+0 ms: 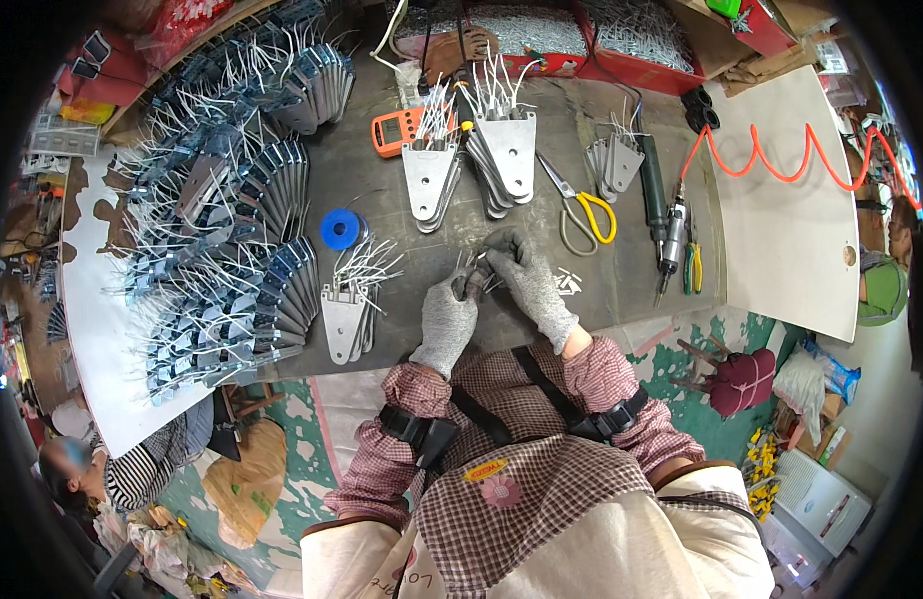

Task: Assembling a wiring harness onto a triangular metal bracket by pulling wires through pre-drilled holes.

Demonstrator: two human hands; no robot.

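Observation:
My left hand (449, 314) and my right hand (531, 285), both in grey gloves, meet over the near part of the dark bench mat. Their fingers are pinched together around something small and thin, which the gloves mostly hide. Beside my right hand lie several short white tubes (569, 283). To the left of my left hand is a stack of grey metal plates (342, 324) with white wires. Beyond my hands stand more wired plate stacks, one to the left (428, 178) and one straight ahead (511, 150).
Fanned rows of wired plates (282, 190) fill the left side. Around the mat lie a blue spool (340, 230), orange meter (389, 132), yellow-handled scissors (601, 217), power screwdriver (672, 240) with coiled red cord (756, 165), and pliers (693, 268). Red boxes of screws (641, 68) line the back.

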